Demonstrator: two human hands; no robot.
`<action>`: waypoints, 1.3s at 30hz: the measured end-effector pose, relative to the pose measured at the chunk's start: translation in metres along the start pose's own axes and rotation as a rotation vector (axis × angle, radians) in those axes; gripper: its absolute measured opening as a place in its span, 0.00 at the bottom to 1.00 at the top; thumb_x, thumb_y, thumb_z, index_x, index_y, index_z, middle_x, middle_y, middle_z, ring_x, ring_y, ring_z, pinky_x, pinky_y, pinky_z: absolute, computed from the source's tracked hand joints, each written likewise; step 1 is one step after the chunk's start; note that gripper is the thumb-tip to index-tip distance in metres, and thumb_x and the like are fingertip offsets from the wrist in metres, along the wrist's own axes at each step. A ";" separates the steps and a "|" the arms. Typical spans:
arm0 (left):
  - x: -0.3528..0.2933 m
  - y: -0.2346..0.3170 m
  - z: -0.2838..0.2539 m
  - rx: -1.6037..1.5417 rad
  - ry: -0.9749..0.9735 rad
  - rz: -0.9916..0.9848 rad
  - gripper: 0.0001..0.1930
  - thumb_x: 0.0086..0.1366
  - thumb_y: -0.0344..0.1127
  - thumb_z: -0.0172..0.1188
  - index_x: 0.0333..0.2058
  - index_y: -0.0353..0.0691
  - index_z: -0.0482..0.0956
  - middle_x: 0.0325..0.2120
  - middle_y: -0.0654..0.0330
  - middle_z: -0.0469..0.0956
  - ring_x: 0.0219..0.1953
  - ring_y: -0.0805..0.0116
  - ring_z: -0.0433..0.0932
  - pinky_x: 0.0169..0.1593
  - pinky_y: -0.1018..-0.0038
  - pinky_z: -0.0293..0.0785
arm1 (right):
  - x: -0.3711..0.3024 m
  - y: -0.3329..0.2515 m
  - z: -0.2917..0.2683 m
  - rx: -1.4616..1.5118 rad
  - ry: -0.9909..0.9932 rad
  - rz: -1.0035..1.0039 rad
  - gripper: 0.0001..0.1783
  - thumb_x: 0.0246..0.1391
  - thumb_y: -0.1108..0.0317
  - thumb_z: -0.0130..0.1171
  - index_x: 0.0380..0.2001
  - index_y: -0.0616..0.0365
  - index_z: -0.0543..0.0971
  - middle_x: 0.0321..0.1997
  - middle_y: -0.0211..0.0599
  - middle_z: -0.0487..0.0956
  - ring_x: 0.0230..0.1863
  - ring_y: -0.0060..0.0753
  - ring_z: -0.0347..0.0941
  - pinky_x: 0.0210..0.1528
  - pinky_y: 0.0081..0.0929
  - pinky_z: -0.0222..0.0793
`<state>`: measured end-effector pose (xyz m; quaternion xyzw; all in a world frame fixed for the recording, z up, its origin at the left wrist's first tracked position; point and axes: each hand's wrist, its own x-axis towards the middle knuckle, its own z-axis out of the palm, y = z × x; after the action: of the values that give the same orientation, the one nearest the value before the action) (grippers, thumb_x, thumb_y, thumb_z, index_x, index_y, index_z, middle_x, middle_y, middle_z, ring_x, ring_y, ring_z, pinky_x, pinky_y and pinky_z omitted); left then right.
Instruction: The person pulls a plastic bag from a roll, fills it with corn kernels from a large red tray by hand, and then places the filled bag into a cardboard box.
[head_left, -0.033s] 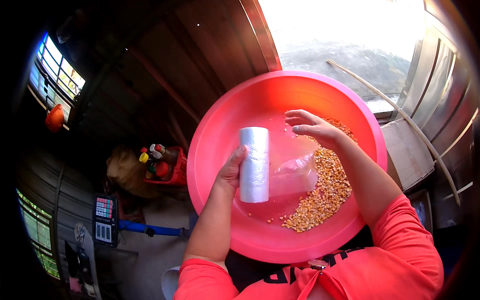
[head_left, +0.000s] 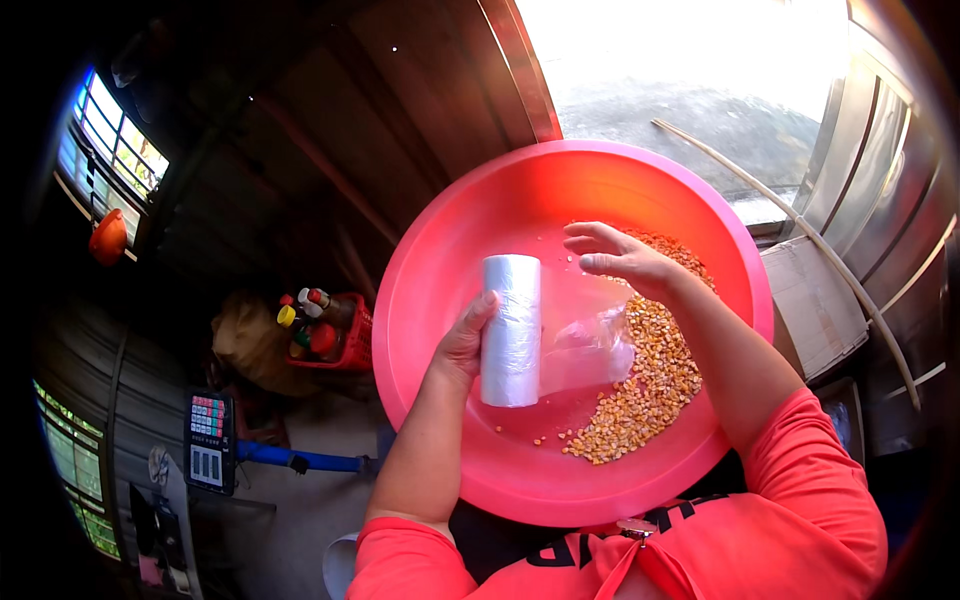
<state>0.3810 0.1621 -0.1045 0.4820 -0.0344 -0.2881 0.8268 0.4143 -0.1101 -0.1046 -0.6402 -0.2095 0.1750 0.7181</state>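
Observation:
My left hand [head_left: 466, 336] grips a white roll of thin plastic bags [head_left: 511, 335] by its left side, holding it upright in the picture over a wide pink basin [head_left: 545, 490]. From the roll's right side a loose length of clear plastic film [head_left: 590, 352] spreads toward the corn. Above that film hovers my right hand [head_left: 628, 262], its fingers stretched out and apart, with nothing seen in it. Loose yellow corn kernels [head_left: 655, 385] lie heaped along the basin's right side, and a few are scattered on its bottom.
Left of the basin stands a red basket [head_left: 358, 340] of bottles beside a tan sack [head_left: 250, 340]. A scale display with keypad [head_left: 209, 440] sits on a blue pole [head_left: 300, 457]. To the right are a cardboard box [head_left: 815, 305] and a long pale pole [head_left: 790, 210].
My right hand has shifted slightly left. The roll in my left hand sits a touch farther right. The corn has not moved.

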 end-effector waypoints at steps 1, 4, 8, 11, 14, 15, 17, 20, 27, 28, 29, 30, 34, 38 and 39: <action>0.002 -0.002 0.001 0.013 -0.030 -0.015 0.34 0.51 0.54 0.66 0.49 0.36 0.66 0.35 0.54 0.76 0.36 0.64 0.78 0.39 0.67 0.78 | -0.001 0.000 0.008 0.017 -0.023 -0.009 0.40 0.49 0.56 0.63 0.61 0.57 0.57 0.62 0.45 0.60 0.64 0.38 0.54 0.63 0.36 0.52; 0.006 -0.008 0.012 0.066 -0.106 -0.019 0.35 0.52 0.54 0.64 0.50 0.36 0.64 0.37 0.54 0.75 0.37 0.64 0.78 0.40 0.67 0.78 | 0.006 0.017 0.018 -0.097 -0.145 0.005 0.43 0.47 0.55 0.65 0.61 0.58 0.55 0.61 0.46 0.61 0.64 0.36 0.54 0.63 0.35 0.52; 0.006 -0.012 0.006 0.025 -0.086 -0.067 0.35 0.52 0.53 0.65 0.51 0.36 0.65 0.39 0.54 0.75 0.39 0.65 0.77 0.42 0.68 0.77 | 0.010 0.021 0.022 -0.255 -0.114 0.132 0.37 0.46 0.63 0.66 0.57 0.60 0.61 0.48 0.37 0.73 0.47 0.27 0.68 0.48 0.27 0.66; 0.007 -0.014 -0.003 -0.085 0.019 -0.027 0.36 0.51 0.53 0.66 0.52 0.36 0.65 0.40 0.55 0.75 0.40 0.65 0.77 0.44 0.69 0.76 | 0.006 0.023 0.017 -0.164 -0.017 0.158 0.23 0.48 0.64 0.64 0.47 0.62 0.73 0.33 0.29 0.77 0.29 0.18 0.71 0.30 0.19 0.69; 0.005 -0.014 0.000 -0.166 0.006 -0.016 0.37 0.50 0.53 0.67 0.52 0.36 0.65 0.42 0.55 0.75 0.41 0.65 0.77 0.46 0.69 0.76 | 0.002 0.011 0.016 0.034 -0.058 0.186 0.13 0.52 0.69 0.60 0.41 0.60 0.78 0.30 0.23 0.77 0.30 0.12 0.71 0.31 0.14 0.67; 0.004 -0.013 0.002 -0.190 -0.033 -0.022 0.37 0.50 0.54 0.67 0.52 0.36 0.65 0.42 0.55 0.75 0.42 0.65 0.76 0.46 0.69 0.76 | 0.002 0.013 0.016 0.068 -0.063 0.180 0.14 0.52 0.69 0.60 0.42 0.60 0.78 0.30 0.23 0.78 0.31 0.12 0.71 0.32 0.14 0.68; 0.002 -0.010 0.010 -0.233 -0.083 -0.035 0.38 0.48 0.55 0.67 0.52 0.36 0.66 0.41 0.55 0.76 0.42 0.64 0.77 0.46 0.67 0.76 | 0.003 0.017 0.015 0.137 -0.073 0.167 0.15 0.52 0.70 0.60 0.44 0.61 0.77 0.31 0.25 0.78 0.32 0.14 0.72 0.33 0.16 0.69; -0.002 -0.005 0.015 -0.255 -0.129 -0.047 0.40 0.47 0.59 0.66 0.52 0.36 0.67 0.41 0.54 0.76 0.41 0.62 0.78 0.45 0.66 0.77 | -0.001 0.010 0.019 0.301 -0.110 0.183 0.15 0.52 0.72 0.58 0.45 0.62 0.76 0.33 0.29 0.79 0.33 0.18 0.74 0.36 0.20 0.72; -0.002 -0.004 0.025 -0.180 -0.047 0.088 0.39 0.45 0.61 0.67 0.51 0.43 0.69 0.40 0.54 0.76 0.39 0.62 0.78 0.42 0.64 0.78 | 0.000 0.017 0.019 0.569 -0.128 0.141 0.05 0.53 0.75 0.54 0.35 0.62 0.72 0.33 0.38 0.77 0.35 0.30 0.76 0.41 0.30 0.74; 0.000 -0.006 0.023 -0.165 -0.027 0.088 0.38 0.45 0.61 0.66 0.51 0.43 0.70 0.40 0.55 0.76 0.40 0.62 0.78 0.42 0.65 0.78 | 0.000 0.015 0.024 0.609 -0.115 0.123 0.05 0.53 0.76 0.53 0.34 0.62 0.72 0.33 0.39 0.77 0.35 0.31 0.76 0.41 0.31 0.74; 0.002 -0.008 0.019 -0.150 -0.007 0.088 0.38 0.46 0.61 0.66 0.50 0.42 0.70 0.41 0.55 0.76 0.41 0.63 0.78 0.43 0.66 0.78 | 0.001 0.014 0.027 0.648 -0.101 0.105 0.04 0.53 0.76 0.52 0.34 0.61 0.71 0.34 0.39 0.77 0.35 0.31 0.77 0.41 0.32 0.75; 0.005 -0.010 0.016 -0.162 -0.006 0.076 0.37 0.46 0.61 0.65 0.50 0.42 0.70 0.41 0.56 0.76 0.41 0.64 0.77 0.43 0.67 0.78 | 0.002 0.015 0.028 0.665 -0.074 0.089 0.04 0.53 0.76 0.52 0.34 0.62 0.71 0.34 0.39 0.77 0.34 0.31 0.76 0.40 0.32 0.75; 0.013 -0.011 -0.001 -0.144 0.031 0.076 0.33 0.51 0.62 0.61 0.47 0.42 0.71 0.39 0.60 0.76 0.41 0.69 0.76 0.44 0.70 0.77 | 0.007 0.021 0.028 0.639 0.042 0.096 0.07 0.52 0.72 0.55 0.35 0.60 0.71 0.32 0.36 0.76 0.30 0.26 0.75 0.35 0.29 0.76; 0.015 -0.009 -0.007 -0.071 0.181 0.140 0.31 0.57 0.64 0.53 0.46 0.42 0.71 0.36 0.62 0.76 0.40 0.72 0.75 0.44 0.72 0.76 | 0.010 0.027 0.030 0.503 0.130 0.202 0.09 0.52 0.67 0.58 0.34 0.58 0.72 0.28 0.33 0.75 0.25 0.23 0.72 0.24 0.26 0.72; 0.015 -0.010 -0.008 -0.060 0.208 0.151 0.31 0.58 0.64 0.51 0.46 0.42 0.71 0.36 0.61 0.76 0.40 0.72 0.75 0.44 0.73 0.76 | 0.009 0.024 0.034 0.513 0.130 0.216 0.10 0.51 0.65 0.59 0.34 0.57 0.72 0.26 0.31 0.74 0.24 0.22 0.71 0.23 0.25 0.70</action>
<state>0.3922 0.1569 -0.1203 0.4803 0.0237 -0.1743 0.8593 0.4046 -0.0738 -0.1241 -0.4662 -0.0423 0.2565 0.8456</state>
